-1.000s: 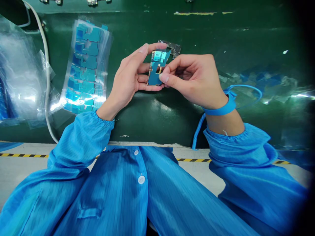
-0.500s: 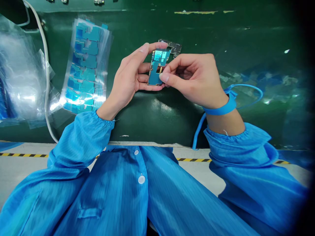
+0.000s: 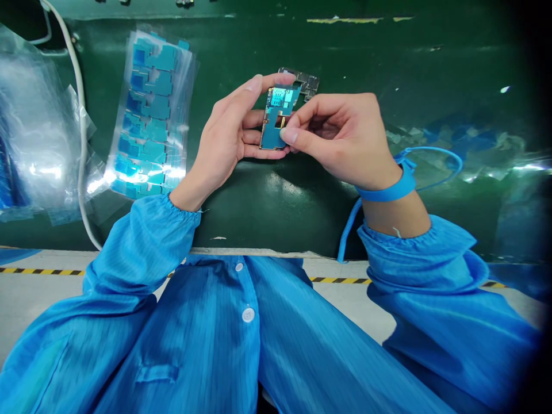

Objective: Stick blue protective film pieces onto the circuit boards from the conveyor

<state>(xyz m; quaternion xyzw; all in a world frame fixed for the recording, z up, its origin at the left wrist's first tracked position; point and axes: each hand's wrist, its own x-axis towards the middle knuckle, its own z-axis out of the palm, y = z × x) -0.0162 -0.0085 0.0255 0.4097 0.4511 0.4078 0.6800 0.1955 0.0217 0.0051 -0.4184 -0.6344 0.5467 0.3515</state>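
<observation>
My left hand holds a small circuit board above the table, its fingers behind and along the board's edges. A blue film with cut-outs covers most of the board's face. My right hand is closed in a pinch at the lower right edge of the board, thumb on the film's corner; the other fingertips are partly hidden. Just behind the held board, a second dark circuit board lies on the table, partly covered by my hands. A blue wrist strap circles my right wrist.
Left of my hands lies a clear sheet of blue die-cut films. Beyond a white cable are clear plastic sheets. The strap's blue coiled cord hangs at the front edge of the green table. Transparent film pieces lie at right.
Almost nothing differs. Both hands keep the same hold on the board and film, and the view has shifted very slightly.
</observation>
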